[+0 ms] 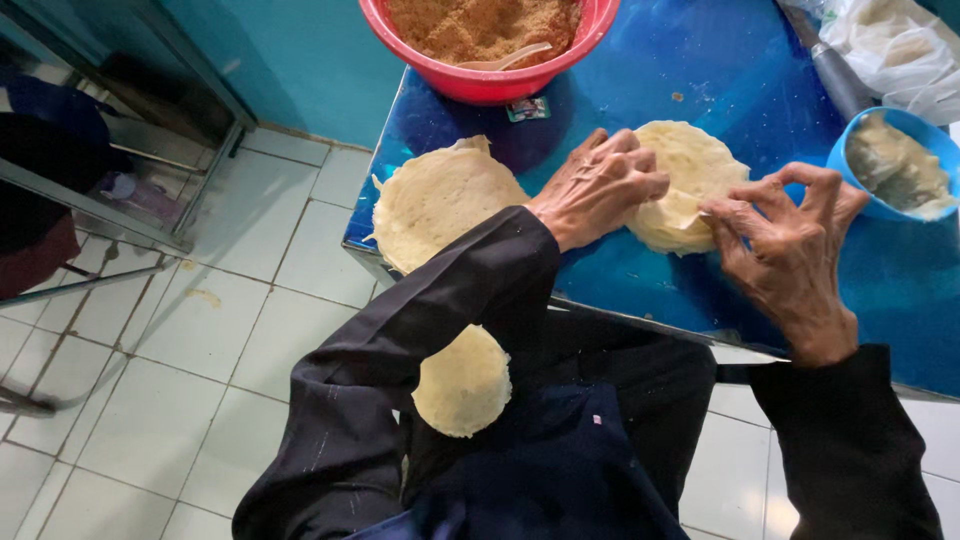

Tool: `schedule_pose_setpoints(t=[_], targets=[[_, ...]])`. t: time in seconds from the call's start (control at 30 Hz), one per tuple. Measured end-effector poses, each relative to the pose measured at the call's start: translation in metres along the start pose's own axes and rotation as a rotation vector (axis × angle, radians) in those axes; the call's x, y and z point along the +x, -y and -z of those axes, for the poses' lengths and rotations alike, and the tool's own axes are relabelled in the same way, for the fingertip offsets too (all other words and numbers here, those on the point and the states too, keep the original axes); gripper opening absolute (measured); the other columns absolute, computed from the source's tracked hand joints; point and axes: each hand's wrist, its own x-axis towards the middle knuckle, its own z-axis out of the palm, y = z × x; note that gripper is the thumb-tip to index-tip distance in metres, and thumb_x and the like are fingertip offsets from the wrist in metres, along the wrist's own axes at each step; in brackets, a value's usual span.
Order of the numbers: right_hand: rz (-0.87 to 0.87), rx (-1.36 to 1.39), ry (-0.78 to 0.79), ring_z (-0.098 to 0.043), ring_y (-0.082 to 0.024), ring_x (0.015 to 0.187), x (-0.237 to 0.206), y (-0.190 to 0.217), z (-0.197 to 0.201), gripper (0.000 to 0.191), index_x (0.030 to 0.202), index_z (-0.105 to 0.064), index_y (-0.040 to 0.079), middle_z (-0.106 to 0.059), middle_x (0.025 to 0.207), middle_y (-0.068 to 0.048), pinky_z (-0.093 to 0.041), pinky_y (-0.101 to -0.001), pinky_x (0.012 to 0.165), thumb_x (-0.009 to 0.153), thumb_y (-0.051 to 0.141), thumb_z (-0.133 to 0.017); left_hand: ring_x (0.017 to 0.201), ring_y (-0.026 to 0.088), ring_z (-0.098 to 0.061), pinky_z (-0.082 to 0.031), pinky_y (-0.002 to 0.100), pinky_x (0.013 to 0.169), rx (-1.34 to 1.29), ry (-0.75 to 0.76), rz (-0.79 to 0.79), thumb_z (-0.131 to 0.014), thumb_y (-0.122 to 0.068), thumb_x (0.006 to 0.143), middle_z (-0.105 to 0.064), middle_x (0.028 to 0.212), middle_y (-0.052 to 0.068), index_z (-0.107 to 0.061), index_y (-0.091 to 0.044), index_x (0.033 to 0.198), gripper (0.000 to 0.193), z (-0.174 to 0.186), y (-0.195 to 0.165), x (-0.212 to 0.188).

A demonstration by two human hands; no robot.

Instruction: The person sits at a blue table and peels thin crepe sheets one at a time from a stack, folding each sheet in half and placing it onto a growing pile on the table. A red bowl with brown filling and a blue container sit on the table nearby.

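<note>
A thin pale-yellow pastry round (pixel 690 165) lies on the blue table (pixel 740 70). My left hand (pixel 598 187) rests on its left edge with fingers curled over it. My right hand (pixel 790 245) pinches the lower right edge, folding it upward. A stack of the same flat rounds (pixel 435 200) sits at the table's left corner. One more round (pixel 462 382) lies on my lap, on dark cloth.
A red bowl (pixel 490 80) of brown crumbly filling with a pale spoon stands at the back. A small blue bowl (pixel 935 135) of pale paste sits at the right, with a white plastic bag (pixel 890 50) behind it. White floor tiles and a metal rack are on the left.
</note>
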Motion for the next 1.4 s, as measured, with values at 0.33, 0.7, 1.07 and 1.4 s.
schedule_pose_setpoints(t=[0.33, 0.7, 1.07, 1.4], targets=[[-0.062, 0.088, 0.100, -0.049, -0.020, 0.124, -0.024, -0.013, -0.011, 0.013, 0.107, -0.080, 0.021, -0.074, 0.109, 0.005, -0.028, -0.0454, 0.109, 0.098, 0.031, -0.080, 0.106, 0.022, -0.058, -0.043, 0.044, 0.089, 0.046, 0.108, -0.038, -0.073, -0.007, 0.082, -0.065, 0.097, 0.001, -0.069, -0.013, 0.093, 0.014, 0.005, -0.004, -0.007], [-0.040, -0.280, 0.071, -0.052, -0.029, 0.117, -0.003, -0.037, -0.049, 0.017, 0.119, -0.073, 0.021, -0.065, 0.115, 0.001, -0.038, -0.0444, 0.094, 0.108, 0.031, -0.063, 0.112, 0.025, -0.056, -0.043, 0.044, 0.089, -0.016, 0.086, -0.017, -0.073, -0.018, 0.083, -0.064, 0.111, 0.005, -0.068, -0.010, 0.114, 0.032, 0.067, -0.053, -0.023], [-0.011, 1.254, 0.621, -0.073, -0.024, 0.091, -0.072, 0.160, 0.015, 0.020, 0.103, -0.076, 0.007, -0.076, 0.099, -0.008, -0.060, -0.0355, 0.076, 0.083, 0.013, -0.075, 0.096, 0.017, -0.070, -0.057, 0.032, 0.079, -0.539, 0.047, 0.906, -0.073, -0.018, 0.098, -0.075, 0.112, 0.005, -0.071, -0.010, 0.120, 0.023, 0.129, -0.097, -0.253], [-0.311, 1.265, 0.555, -0.069, -0.022, 0.080, -0.085, 0.258, -0.081, 0.023, 0.113, -0.069, 0.004, -0.068, 0.105, -0.011, -0.055, -0.0328, 0.064, 0.091, 0.006, -0.072, 0.083, 0.008, -0.061, -0.051, 0.025, 0.069, -0.910, -0.177, 1.391, -0.070, -0.025, 0.098, -0.069, 0.096, 0.003, -0.065, 0.000, 0.121, 0.034, 0.050, -0.085, -0.333]])
